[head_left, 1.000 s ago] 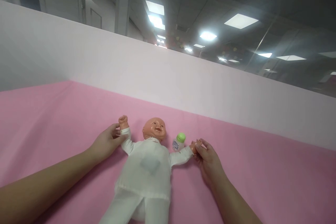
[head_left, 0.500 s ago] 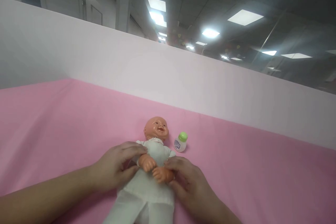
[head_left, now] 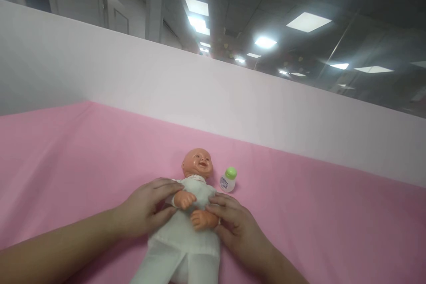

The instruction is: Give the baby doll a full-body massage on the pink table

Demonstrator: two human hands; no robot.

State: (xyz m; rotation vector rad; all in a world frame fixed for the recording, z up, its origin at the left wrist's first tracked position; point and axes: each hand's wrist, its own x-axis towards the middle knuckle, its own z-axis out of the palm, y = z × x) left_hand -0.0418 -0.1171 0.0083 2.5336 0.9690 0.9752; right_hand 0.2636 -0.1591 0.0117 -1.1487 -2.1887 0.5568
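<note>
Nearest the viewer, the trouser legs of a baby doll (head_left: 189, 235) ran out past the lower edge of view. It lay on its back on a pink cloth (head_left: 316, 213), dressed in a whitish top and trousers, with two bent arms laid inward over its chest and belly. The left hand (head_left: 148, 206) was closed around one of the doll's forearms, and the right hand (head_left: 244, 235) gripped the other at the wrist; between them they covered much of the sleeves. Farther up came the doll's glossy, bald head (head_left: 196, 163), tipped to one side, with a small clear bottle (head_left: 228, 180) just beside it, green-capped and labelled, near the right hand but not touching it. Behind the cloth a white panel (head_left: 213, 93) rose across the whole width, hiding the lower part of the room; beyond it showed a pale door (head_left: 131, 13) and bright ceiling lights (head_left: 308, 22).
</note>
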